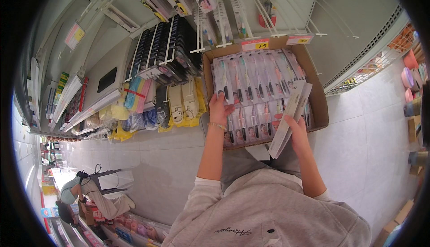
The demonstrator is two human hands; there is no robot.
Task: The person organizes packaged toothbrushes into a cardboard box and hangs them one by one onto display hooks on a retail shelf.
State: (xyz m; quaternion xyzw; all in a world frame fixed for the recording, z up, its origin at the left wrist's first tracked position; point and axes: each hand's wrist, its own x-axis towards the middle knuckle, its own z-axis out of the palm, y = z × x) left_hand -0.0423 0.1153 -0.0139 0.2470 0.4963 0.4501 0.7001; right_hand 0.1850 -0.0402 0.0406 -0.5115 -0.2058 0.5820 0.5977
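An open cardboard box [320,112] lies in front of me, filled with two rows of packaged toothbrushes [250,75]. The toothbrushes have black grips and pastel heads inside clear-fronted packs. At the box's left side, my left hand [220,111] grips the lower end of the leftmost pack in the upper row, its thumb on the front and its other fingers below. My right hand [295,131] holds a couple of slim white packs [290,119] tilted over the box's right part. Their printed backs and edges face me, so their contents are hidden.
Shelf hooks with price tags [255,44] hang just beyond the box. Dense black packs [168,45] and yellow bear-print packs [184,104] hang left. A wire rack [389,48] stands right. Another person [85,193] bends over a box at lower left.
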